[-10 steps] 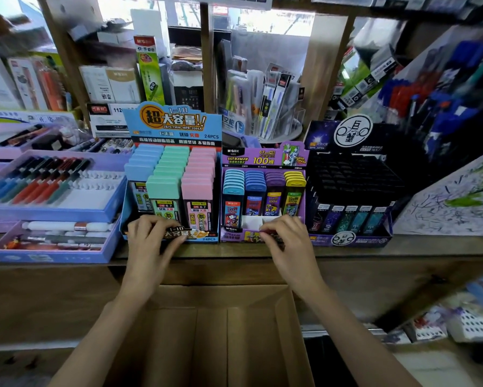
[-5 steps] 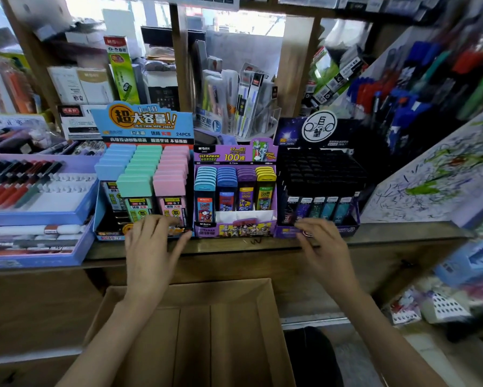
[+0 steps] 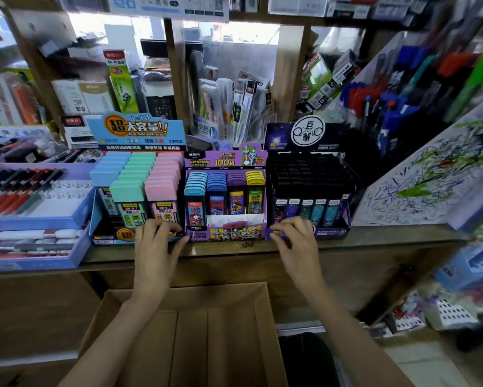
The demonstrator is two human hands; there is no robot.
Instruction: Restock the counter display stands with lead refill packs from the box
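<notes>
A wooden counter (image 3: 396, 238) runs across the view, with crowded shelves of stationery behind it; below its front edge stands an open cardboard box (image 3: 220, 344), flaps spread and its brown inside showing between the person's forearms. At the far right a white test board (image 3: 430, 177) covered in pen scribbles leans on the counter; at the far left lie two blue pen trays (image 3: 36, 219), one stacked behind the other.

Three display stands sit side by side on the counter, touching or nearly so: a blue stand (image 3: 135, 132) on the left, a purple stand (image 3: 229, 160) in the middle and a black stand (image 3: 308, 135) on the right. The lead refill packs stand upright in them: pastel packs (image 3: 139, 188) in blue, green and pink rows fill the blue stand; slim packs (image 3: 226, 191) in cyan, blue, purple and yellow columns fill the purple one, with a white gap in front of the three right-hand columns; black-capped packs (image 3: 307, 185) fill the black stand.

The left hand (image 3: 158, 247) rests its loosely spread fingers against the front lip of the blue stand at its right corner, thumb reaching towards the purple stand, grasping nothing; the right hand (image 3: 296, 241) has its fingers curled over the front lip of the black stand at its left corner, thumb at the edge, pinching it.
</notes>
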